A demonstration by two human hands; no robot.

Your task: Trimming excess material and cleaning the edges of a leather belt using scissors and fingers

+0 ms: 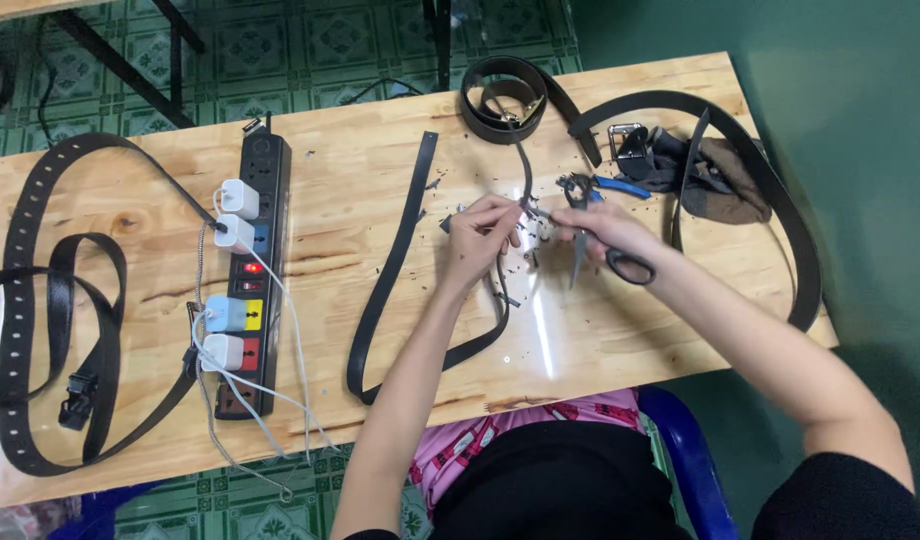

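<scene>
My left hand (483, 236) pinches a thin black strap (524, 172) near its end, over the middle of the wooden table (380, 360). My right hand (608, 232) grips black-handled scissors (620, 262), fingers through the loops, with the blades at the strap end between both hands. The strap runs up to a coiled black belt (502, 98) at the table's far edge. Small black offcuts lie scattered around the hands.
A long black strap (392, 268) curves left of my left hand. A black power strip (250, 270) with several white chargers lies further left, beside a perforated black belt (40, 300). Blue-handled pliers (602, 186), a buckled belt (740, 150) and a brown cloth (725, 185) sit at the right.
</scene>
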